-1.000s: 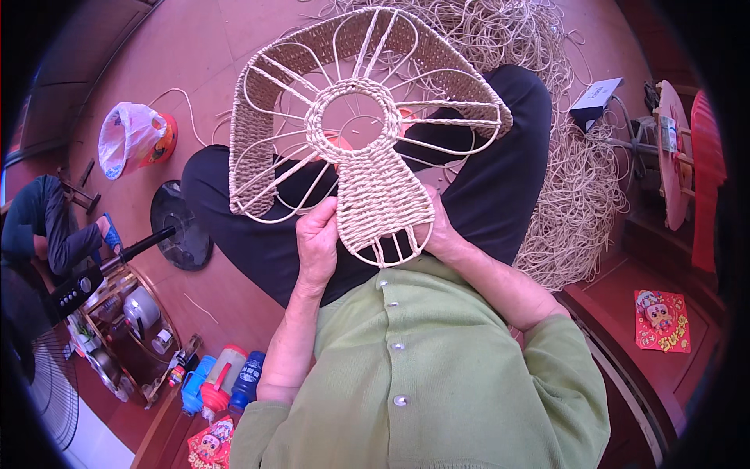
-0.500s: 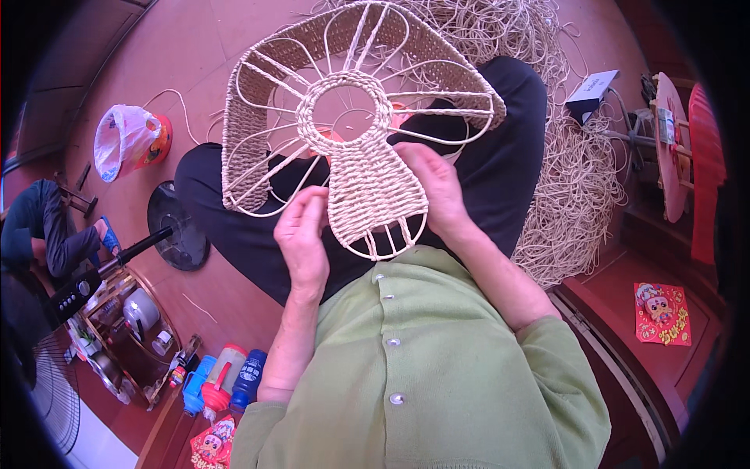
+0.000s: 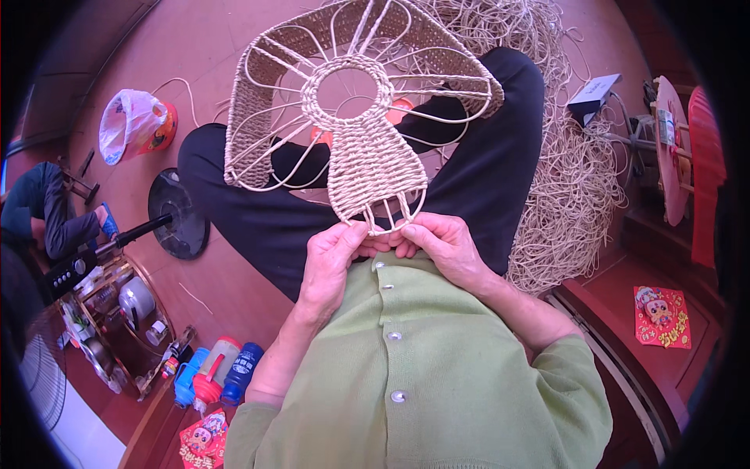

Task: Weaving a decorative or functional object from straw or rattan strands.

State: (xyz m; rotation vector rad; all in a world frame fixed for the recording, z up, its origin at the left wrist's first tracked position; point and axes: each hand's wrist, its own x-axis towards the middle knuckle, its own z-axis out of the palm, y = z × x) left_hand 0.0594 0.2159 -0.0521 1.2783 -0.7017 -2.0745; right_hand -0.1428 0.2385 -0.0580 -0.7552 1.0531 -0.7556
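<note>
From the head camera, looking down, a person in a green shirt [image 3: 437, 383] sits on the reddish floor [image 3: 219, 47] with a mushroom-shaped wire frame [image 3: 351, 117] held up over their dark trousers [image 3: 484, 180]. The frame is partly woven with pale cord: the stem is filled in, one side of the cap is filled in, and the rest is bare wire loops. The left hand [image 3: 332, 262] and the right hand [image 3: 441, 242] meet at the bottom tip of the stem, just above the shirt collar. Both hands are closed on that bottom end, with fingers pinching the wire and the last rows of cord; I cannot tell which loose end each finger holds. A big heap of loose cord [image 3: 570, 195] lies on the floor at the person's right, near a white box [image 3: 594, 90]. To the left stand a fan base [image 3: 180, 215], a white plastic bag [image 3: 129, 125] and some bottles [image 3: 215, 371] near the lower left edge of the floor. Another person [image 3: 47, 211] sits at the far left edge. I think the wide cap could tip over, because only the small bottom tip is held. The last rows could also slip off the open wire ends if the pinch gets loose.
</note>
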